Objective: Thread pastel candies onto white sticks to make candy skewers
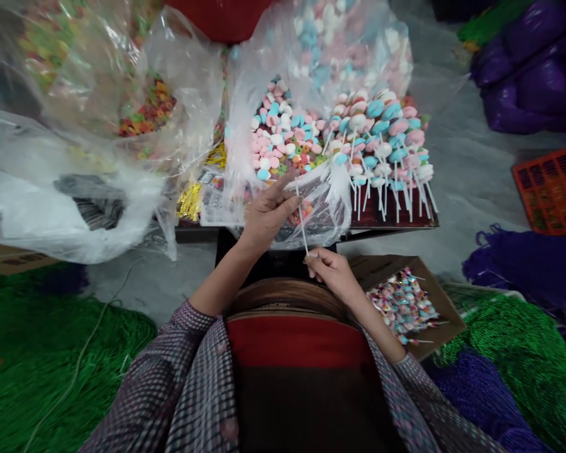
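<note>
1. The right hand (330, 270) pinches the lower end of a white stick (303, 225) between thumb and fingertips; that grip looks well placed, since it leaves most of the length bare.
2. The left hand (264, 217) has its thumb and forefinger bent around the stick's upper part; whether they press on it or hold something small, I cannot tell.
3. The stick stands between the two hands, tilted, its upper end leaning toward the left hand, in front of the clear plastic bag (337, 195). A light, straight push along its line should keep it from bending.
4. Pink, white and blue candies (276, 138) lie in the open bag just beyond the left hand, with small ring candies (306, 157) nearer. Keeping the loose plastic away from the fingers would help.
5. Loaded candy sticks (387, 145) lie piled at the right of the table (419, 220), their bare ends jutting toward the person; the right elbow is best kept below them.
</note>
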Motion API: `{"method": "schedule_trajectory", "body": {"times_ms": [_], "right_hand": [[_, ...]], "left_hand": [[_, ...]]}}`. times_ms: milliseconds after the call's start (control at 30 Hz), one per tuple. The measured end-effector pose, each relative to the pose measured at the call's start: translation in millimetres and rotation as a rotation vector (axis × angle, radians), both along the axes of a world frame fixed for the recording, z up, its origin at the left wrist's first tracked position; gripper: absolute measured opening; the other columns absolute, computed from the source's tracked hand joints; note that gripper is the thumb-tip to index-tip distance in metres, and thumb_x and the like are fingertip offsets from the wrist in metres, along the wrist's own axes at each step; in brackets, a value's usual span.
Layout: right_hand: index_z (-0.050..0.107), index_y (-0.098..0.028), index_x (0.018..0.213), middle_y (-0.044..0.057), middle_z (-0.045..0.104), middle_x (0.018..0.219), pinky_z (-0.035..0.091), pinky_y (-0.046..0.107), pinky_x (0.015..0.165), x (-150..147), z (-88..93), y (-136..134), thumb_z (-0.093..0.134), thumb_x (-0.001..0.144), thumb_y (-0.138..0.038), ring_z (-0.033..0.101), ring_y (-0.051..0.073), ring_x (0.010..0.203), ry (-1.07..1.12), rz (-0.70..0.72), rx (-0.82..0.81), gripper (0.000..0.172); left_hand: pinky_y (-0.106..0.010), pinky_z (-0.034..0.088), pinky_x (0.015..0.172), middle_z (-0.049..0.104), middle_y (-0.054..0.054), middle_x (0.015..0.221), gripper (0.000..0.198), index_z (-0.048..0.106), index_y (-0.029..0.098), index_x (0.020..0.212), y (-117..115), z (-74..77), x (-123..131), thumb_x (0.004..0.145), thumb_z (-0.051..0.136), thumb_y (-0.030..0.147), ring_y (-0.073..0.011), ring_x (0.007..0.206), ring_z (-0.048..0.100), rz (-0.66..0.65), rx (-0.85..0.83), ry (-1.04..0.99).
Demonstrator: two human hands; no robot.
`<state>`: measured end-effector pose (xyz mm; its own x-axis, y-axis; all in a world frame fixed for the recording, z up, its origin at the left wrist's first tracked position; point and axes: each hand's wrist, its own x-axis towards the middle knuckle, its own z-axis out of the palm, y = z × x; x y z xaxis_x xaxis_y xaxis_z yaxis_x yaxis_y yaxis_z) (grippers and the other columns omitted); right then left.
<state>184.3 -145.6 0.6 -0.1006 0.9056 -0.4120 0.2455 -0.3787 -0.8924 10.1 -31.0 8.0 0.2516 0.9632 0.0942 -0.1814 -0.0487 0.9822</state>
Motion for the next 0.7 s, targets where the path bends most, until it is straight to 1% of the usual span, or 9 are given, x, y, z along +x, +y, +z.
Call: {"method": "schedule_trajectory", "body": {"times_ms": [100,200,300,367,433,500,533,600,700], "right_hand": [[0.064,-0.023,0.070,-0.001,0.063,0.062,0.042,0.028,0.062,3,1.2,0,0.064,0.086,-0.047,0.052,0.013,0.060,-0.017,-0.031,0.059,0.029],[0.066,-0.022,0.074,0.000,0.068,0.068,0.045,0.028,0.063,4,3.2,-2,0.069,0.085,-0.049,0.057,0.014,0.063,0.081,-0.070,0.041,0.029],[0.068,-0.021,0.074,-0.001,0.068,0.067,0.045,0.026,0.060,4,6.8,-4,0.074,0.084,-0.051,0.056,0.012,0.059,0.201,-0.083,-0.012,0.033],[0.068,-0.020,0.073,-0.002,0.066,0.063,0.043,0.025,0.056,5,10.2,-3,0.078,0.083,-0.051,0.053,0.009,0.054,0.249,-0.147,-0.004,0.034],[0.069,-0.020,0.074,-0.004,0.065,0.061,0.042,0.023,0.053,6,14.1,1,0.080,0.082,-0.049,0.050,0.007,0.050,0.290,-0.271,0.057,0.032],[0.072,-0.021,0.083,-0.005,0.068,0.064,0.043,0.022,0.051,6,18.3,6,0.082,0.081,-0.048,0.052,0.007,0.050,0.326,-0.374,0.140,0.029],[0.074,-0.022,0.090,-0.005,0.071,0.067,0.045,0.022,0.051,6,20.4,10,0.084,0.081,-0.048,0.054,0.007,0.051,0.341,-0.395,0.178,0.029],[0.077,-0.024,0.104,-0.004,0.077,0.077,0.051,0.022,0.054,3,24.2,15,0.086,0.080,-0.046,0.062,0.008,0.057,0.368,-0.389,0.252,0.034],[0.078,-0.026,0.111,-0.002,0.081,0.086,0.059,0.025,0.061,-5,28.5,21,0.085,0.083,-0.047,0.068,0.010,0.065,0.397,-0.365,0.357,0.035]], "left_hand": [[-0.023,0.056,0.055,0.071,0.005,0.074,0.052,0.066,0.036,0.143,1,-0.1,5,0.093,0.079,0.048,-0.0096,0.056,0.063,-0.020,0.010,-0.131],[-0.023,0.057,0.055,0.075,0.003,0.078,0.051,0.065,0.037,0.140,0,2.5,8,0.093,0.079,0.048,-0.0105,0.058,0.065,-0.012,-0.029,-0.194],[-0.023,0.055,0.054,0.074,0.003,0.079,0.047,0.064,0.034,0.134,-2,4.9,7,0.091,0.081,0.042,-0.0111,0.060,0.067,0.031,-0.097,-0.247],[-0.022,0.055,0.056,0.074,0.004,0.080,0.042,0.064,0.032,0.126,-1,5.5,4,0.089,0.083,0.039,-0.0115,0.064,0.069,0.092,-0.149,-0.279],[-0.022,0.057,0.061,0.075,0.004,0.082,0.038,0.061,0.032,0.119,1,6.2,0,0.089,0.084,0.038,-0.0121,0.071,0.073,0.181,-0.201,-0.292],[-0.022,0.058,0.066,0.076,0.005,0.084,0.038,0.060,0.032,0.117,3,7.6,-5,0.088,0.084,0.037,-0.0128,0.078,0.076,0.266,-0.246,-0.295],[-0.022,0.059,0.067,0.076,0.005,0.085,0.037,0.059,0.032,0.116,4,8.5,-7,0.088,0.084,0.036,-0.0130,0.080,0.077,0.299,-0.265,-0.298],[-0.023,0.060,0.069,0.078,0.004,0.086,0.036,0.060,0.031,0.111,5,10.5,-8,0.086,0.085,0.035,-0.0136,0.082,0.077,0.338,-0.293,-0.303],[-0.024,0.062,0.072,0.079,0.003,0.088,0.035,0.059,0.029,0.102,4,12.2,-8,0.082,0.087,0.033,-0.0146,0.084,0.078,0.350,-0.315,-0.318]]}}
